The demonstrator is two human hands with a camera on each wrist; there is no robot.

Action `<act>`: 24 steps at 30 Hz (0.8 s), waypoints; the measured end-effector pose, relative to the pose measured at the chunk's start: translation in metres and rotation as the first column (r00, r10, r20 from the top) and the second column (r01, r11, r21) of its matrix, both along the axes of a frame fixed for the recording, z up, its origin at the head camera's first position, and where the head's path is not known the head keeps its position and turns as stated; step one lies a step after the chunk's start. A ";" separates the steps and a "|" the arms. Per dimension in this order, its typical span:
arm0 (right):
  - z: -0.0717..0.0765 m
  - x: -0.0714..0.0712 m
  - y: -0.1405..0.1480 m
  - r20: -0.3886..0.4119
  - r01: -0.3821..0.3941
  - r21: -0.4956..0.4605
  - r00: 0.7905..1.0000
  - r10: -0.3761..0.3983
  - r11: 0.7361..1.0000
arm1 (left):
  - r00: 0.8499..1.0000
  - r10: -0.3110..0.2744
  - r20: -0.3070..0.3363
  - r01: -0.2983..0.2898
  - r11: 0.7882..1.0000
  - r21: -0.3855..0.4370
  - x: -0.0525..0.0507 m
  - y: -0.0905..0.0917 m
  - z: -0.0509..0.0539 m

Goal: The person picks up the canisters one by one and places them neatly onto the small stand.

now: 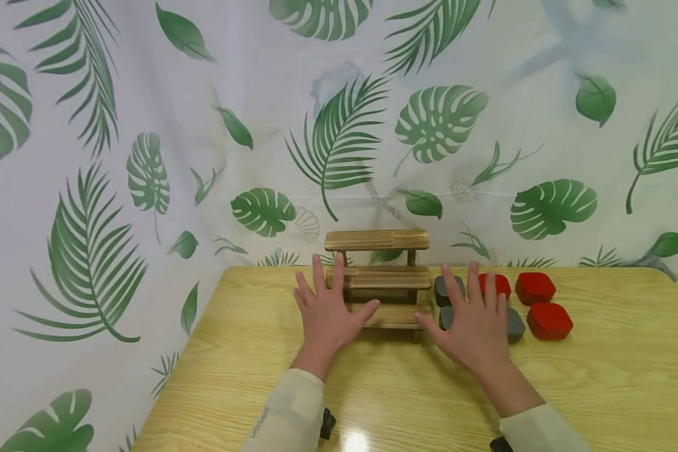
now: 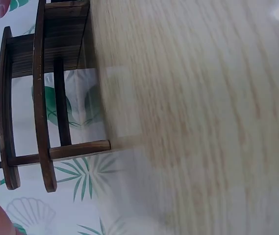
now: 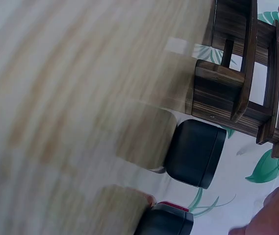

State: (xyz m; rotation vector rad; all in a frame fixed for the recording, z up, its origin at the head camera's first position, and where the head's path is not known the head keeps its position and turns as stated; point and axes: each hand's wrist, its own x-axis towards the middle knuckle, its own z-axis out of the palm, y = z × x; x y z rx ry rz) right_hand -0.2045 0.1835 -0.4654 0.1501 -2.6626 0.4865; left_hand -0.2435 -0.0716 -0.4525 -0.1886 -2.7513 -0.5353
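A brown wooden three-tier shelf [image 1: 381,277] stands near the back edge of the table. In front of its left side is my left hand [image 1: 330,319], fingers spread and straight, holding nothing. My right hand [image 1: 477,329] is spread in the same way just right of the shelf, its thumb near the end of the lowest tier. Whether either hand touches the wood I cannot tell. Dark grey lidded boxes [image 3: 194,152] sit beside the shelf, partly hidden behind the right hand in the head view. Several red boxes [image 1: 535,289] are grouped to their right.
The light wood table [image 1: 248,376] reaches back to a white wall covering [image 1: 361,169] printed with green leaves. Another stretch of the covering [image 1: 164,276] runs along the left side.
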 end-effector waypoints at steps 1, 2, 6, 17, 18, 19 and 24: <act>-0.001 0.000 0.000 -0.007 -0.014 -0.011 1.000 0.014 1.000 | 1.000 -0.005 0.001 0.005 1.000 0.017 0.000 0.000 -0.001; -0.001 0.000 0.000 -0.012 -0.029 -0.025 1.000 0.029 0.999 | 1.000 -0.009 0.008 0.008 0.999 0.034 -0.001 -0.001 -0.002; -0.001 0.003 -0.001 -0.001 -0.064 -0.101 0.998 0.064 0.993 | 0.998 -0.042 0.043 0.035 0.990 0.139 -0.002 -0.003 -0.006; -0.006 0.008 0.001 0.037 -0.055 -0.239 0.997 0.065 0.970 | 0.983 -0.143 0.116 0.079 0.897 0.434 0.000 -0.005 -0.010; -0.008 0.007 0.001 0.043 -0.050 -0.236 0.997 0.062 0.970 | 0.983 -0.146 0.113 0.080 0.888 0.453 0.000 -0.005 -0.010; -0.008 0.007 0.001 0.049 -0.047 -0.233 0.997 0.060 0.971 | 0.983 -0.148 0.112 0.079 0.879 0.470 0.000 -0.005 -0.011; -0.011 0.007 0.004 0.107 -0.032 -0.231 0.993 0.057 0.973 | 0.979 -0.156 0.131 0.063 0.843 0.535 0.003 -0.005 -0.012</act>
